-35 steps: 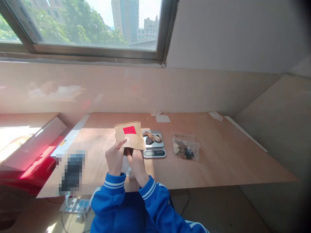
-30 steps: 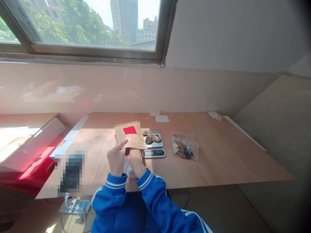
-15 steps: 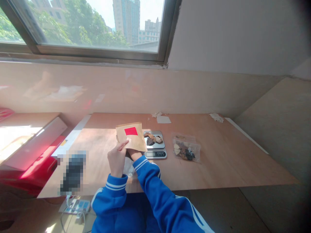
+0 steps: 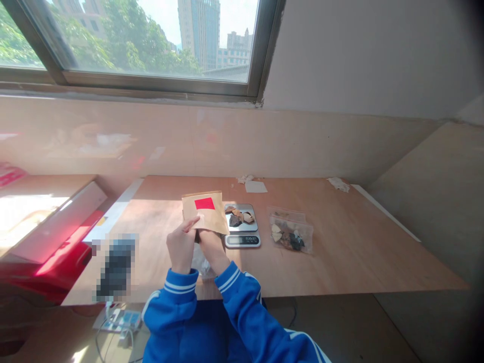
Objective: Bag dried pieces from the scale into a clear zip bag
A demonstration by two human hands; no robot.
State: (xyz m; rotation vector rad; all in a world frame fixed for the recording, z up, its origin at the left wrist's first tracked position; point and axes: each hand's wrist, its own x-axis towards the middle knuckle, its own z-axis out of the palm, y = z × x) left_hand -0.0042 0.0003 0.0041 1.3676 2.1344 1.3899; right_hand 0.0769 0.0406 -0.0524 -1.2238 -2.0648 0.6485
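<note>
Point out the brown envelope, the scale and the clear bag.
brown envelope [image 4: 206,214], head view, middle of its face below the red label
scale [image 4: 242,240], head view, display strip
clear bag [image 4: 289,235], head view, its filled middle

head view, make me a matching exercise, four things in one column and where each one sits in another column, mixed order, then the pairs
Things:
1. brown paper envelope
2. digital scale
3. clear plastic bag
4. white paper scrap

Places:
A. far edge of the table, by the wall
B. right of the scale, flat on the table
C. held up by the left hand and right hand
D. just right of the envelope, small pieces on its pan

Pairs: 1-C, 2-D, 3-B, 4-A
</note>
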